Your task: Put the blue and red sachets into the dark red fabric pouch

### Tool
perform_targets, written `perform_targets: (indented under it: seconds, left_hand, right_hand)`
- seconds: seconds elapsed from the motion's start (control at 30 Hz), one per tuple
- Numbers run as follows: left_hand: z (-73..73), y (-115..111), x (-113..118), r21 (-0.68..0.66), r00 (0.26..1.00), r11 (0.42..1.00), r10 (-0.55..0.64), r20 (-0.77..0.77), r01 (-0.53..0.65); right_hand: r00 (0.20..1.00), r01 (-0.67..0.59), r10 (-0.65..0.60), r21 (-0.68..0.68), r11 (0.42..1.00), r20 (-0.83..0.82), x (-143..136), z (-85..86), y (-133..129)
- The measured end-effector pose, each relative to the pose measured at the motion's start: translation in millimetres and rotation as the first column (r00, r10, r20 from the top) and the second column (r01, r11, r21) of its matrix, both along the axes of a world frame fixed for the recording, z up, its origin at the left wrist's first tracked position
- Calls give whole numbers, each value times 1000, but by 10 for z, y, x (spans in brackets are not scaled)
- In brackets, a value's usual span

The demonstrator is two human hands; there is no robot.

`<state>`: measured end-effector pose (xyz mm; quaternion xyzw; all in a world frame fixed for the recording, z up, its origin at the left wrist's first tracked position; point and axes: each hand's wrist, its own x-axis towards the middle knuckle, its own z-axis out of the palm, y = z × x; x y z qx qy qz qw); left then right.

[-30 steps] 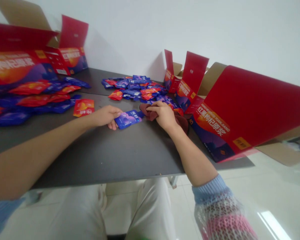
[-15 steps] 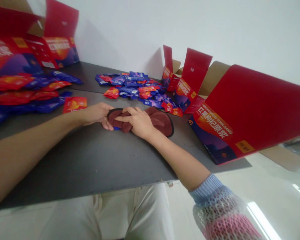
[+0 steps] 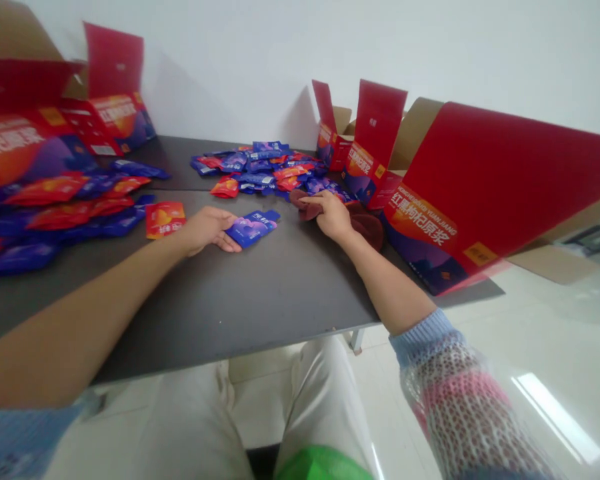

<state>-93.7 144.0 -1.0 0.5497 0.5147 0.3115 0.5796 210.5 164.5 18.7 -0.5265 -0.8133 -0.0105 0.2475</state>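
In the head view my left hand pinches the left edge of a blue sachet, printed with white characters, just over the grey table. Farther right, my right hand grips a brown cloth that trails off under the wrist toward the boxes. A red-orange sachet lies flat just behind my left wrist. Beyond both hands spreads a loose pile of blue and red sachets.
Stacked blue and red sachets lie at the left, before open red boxes. Along the right stand more open boxes, a small one and a large one near the table's edge. A white wall rises behind.
My right hand has drawn the brown cloth rightward, off the blue sachet, which now shows fully in my left hand. The whole view has shifted slightly.
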Motion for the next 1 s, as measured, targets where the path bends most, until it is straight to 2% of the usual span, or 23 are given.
perform_targets:
  seconds: [0.1, 0.27, 0.33, 0.43, 0.5, 0.53, 0.57, 0.63, 0.73, 0.8, 0.9, 1.0]
  left_hand:
    - [12, -34, 32, 48, 996, 997, 63, -59, -60]
    - [71, -25, 65, 9, 998, 1000, -6, -70, 7]
    - [63, -6, 63, 24, 997, 1000, -2, -72, 4]
    - [37, 11, 55, 91, 998, 995, 46, -41, -42]
    - [33, 9, 53, 101, 998, 993, 58, -28, -55]
    - [37, 5, 54, 90, 998, 995, 49, -30, -47]
    - [42, 1, 56, 70, 998, 997, 40, -43, -37]
    - [51, -9, 62, 35, 996, 999, 29, -87, -26]
    - [46, -25, 62, 56, 991, 998, 26, -129, -19]
    - [41, -37, 51, 94, 991, 995, -1, -135, 14]
    - [51, -55, 26, 127, 986, 989, -62, -154, 82]
    - [68, -55, -5, 134, 979, 980, -122, -166, 145]
  right_hand:
    - [994, -102, 103, 26, 994, -25, -266, 11, -127]
    - [950, -224, 243, -114, 968, 198, -762, 11, -385]
    - [898, -359, 382, -140, 923, 217, -840, 30, -472]
    - [771, -576, 602, -178, 798, 205, -825, 57, -527]
    - [718, -645, 672, -191, 740, 181, -759, 62, -496]
    - [713, -654, 681, -193, 731, 166, -716, 62, -461]
    - [725, -645, 672, -192, 740, 154, -667, 61, -416]
    - [786, -574, 601, -189, 797, 149, -552, 56, -309]
    - [901, -351, 387, -194, 916, 194, -348, 51, -156]
    - [944, -170, 220, -207, 964, 248, -221, 54, -97]
    - [948, 57, 18, -225, 973, 317, -122, 77, -109]
    - [953, 115, -63, -162, 980, 297, -171, 144, -246]
